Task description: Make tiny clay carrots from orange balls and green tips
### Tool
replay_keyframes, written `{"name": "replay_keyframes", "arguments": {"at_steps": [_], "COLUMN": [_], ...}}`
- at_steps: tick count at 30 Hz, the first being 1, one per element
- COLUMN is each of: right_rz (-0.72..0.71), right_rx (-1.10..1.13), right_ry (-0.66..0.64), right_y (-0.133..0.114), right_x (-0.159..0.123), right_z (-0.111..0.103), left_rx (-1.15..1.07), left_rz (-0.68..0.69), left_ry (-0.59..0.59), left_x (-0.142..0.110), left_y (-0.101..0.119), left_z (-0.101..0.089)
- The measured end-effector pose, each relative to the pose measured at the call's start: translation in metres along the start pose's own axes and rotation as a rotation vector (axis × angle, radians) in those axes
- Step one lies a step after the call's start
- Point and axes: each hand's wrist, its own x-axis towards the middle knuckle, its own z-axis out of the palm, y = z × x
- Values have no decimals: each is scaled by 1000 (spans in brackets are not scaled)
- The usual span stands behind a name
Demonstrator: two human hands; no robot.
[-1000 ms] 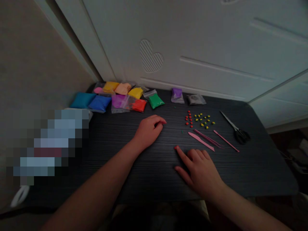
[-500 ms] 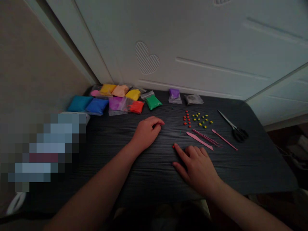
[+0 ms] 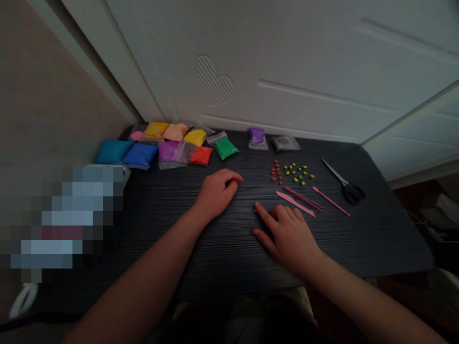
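Observation:
My right hand (image 3: pixel 289 234) lies palm down on the dark table, thumb and index finger stretched out and apart, the other fingers bent. Its index fingertip rests on a tiny red clay piece (image 3: pixel 256 210), partly hidden under it. To the left, my left hand (image 3: pixel 218 192) rests on its side with fingers curled and thumb and index tips together; whatever may be between them is hidden. Beyond the right hand lie a pink modelling knife (image 3: pixel 296 204), pink tweezers (image 3: pixel 304 198), several small red pieces (image 3: pixel 276 172) and several yellow-and-green pieces (image 3: pixel 294 172).
Black-handled scissors (image 3: pixel 346 184) and a thin pink tool (image 3: pixel 330 200) lie at the right. Bagged clay, such as a green packet (image 3: pixel 225 148), a red packet (image 3: pixel 201 155) and a purple packet (image 3: pixel 256 136), lines the back. A pixelated object (image 3: pixel 71 210) stands at the left edge.
The view has shifted slightly. My right index fingertip has slid a little forward over the red clay piece. My left hand stays in the same place on the table.

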Motion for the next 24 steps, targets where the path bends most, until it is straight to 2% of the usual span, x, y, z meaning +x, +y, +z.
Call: {"name": "replay_keyframes", "arguments": {"at_steps": [3, 7, 10, 14, 19, 24], "right_rz": [23, 126, 164, 176, 151, 130], "right_rx": [38, 45, 54, 77, -25, -11], "right_ry": [65, 185, 192, 163, 129, 158], "right_y": [11, 39, 54, 58, 57, 55], "right_x": [3, -3, -4, -4, -9, -14], "right_z": [-3, 2, 7, 7, 4, 9], "left_rx": [8, 19, 22, 25, 18, 20], "left_rz": [-1, 1, -4, -1, 1, 2], "left_ry": [-18, -50, -40, -36, -37, -35], "left_x": [0, 1, 0, 0, 0, 0], "left_y": [1, 2, 1, 1, 1, 1], "left_z": [-1, -1, 0, 0, 0, 0]}}
